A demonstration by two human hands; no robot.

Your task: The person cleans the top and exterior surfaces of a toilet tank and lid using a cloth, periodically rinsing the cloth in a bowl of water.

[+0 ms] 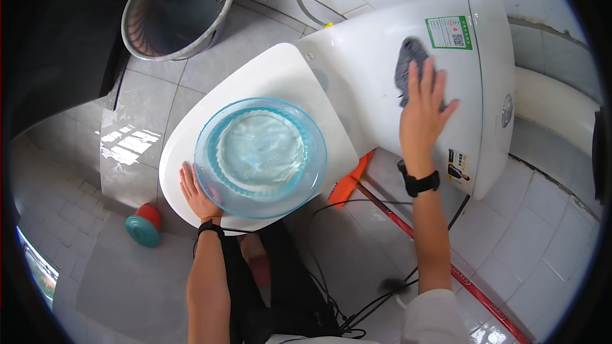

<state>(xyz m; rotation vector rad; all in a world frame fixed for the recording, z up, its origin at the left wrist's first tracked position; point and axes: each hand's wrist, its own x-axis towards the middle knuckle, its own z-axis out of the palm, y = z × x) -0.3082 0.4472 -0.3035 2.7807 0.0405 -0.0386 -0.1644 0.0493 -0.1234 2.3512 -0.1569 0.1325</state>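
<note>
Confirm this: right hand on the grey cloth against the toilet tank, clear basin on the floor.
Not on the floor: the head view shows the clear basin on the toilet lid. The right hand is on the grey cloth against the toilet tank.

The white toilet lid is carrying a clear, blue-tinted basin of water, which is sitting toward the lid's near edge. The left hand is lying flat on the lid by its rounded end, just beside the basin. Beyond the lid's far edge, a round bucket is standing on the grey tiled floor; off the rounded end, a red-and-green object is resting there too.
</note>
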